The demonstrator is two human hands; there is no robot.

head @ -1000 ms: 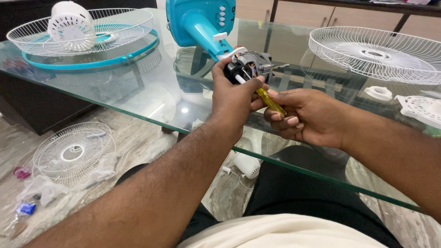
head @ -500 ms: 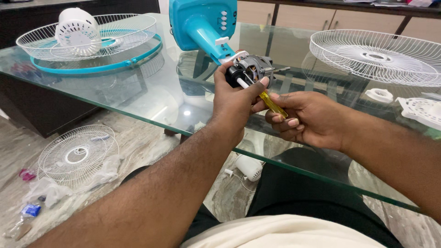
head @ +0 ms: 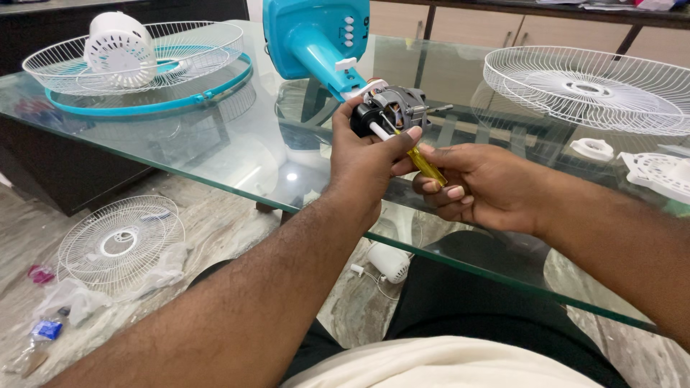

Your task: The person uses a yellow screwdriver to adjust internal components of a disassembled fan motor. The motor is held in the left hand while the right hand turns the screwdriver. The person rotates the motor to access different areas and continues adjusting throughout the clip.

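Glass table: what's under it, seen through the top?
Through the glass table: a white wire fan guard on the floor, plastic wrapping beside it, a small white part with a cord, and the person's dark-clad lap. Both forearms cover the rest.

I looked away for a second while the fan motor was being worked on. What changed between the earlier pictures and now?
Almost nothing. The camera view drifted slightly, so everything sits a bit lower in the picture. The left hand still grips the motor on the blue fan body, and the right hand still holds the yellow-handled screwdriver against it. Nothing was picked up or let go.
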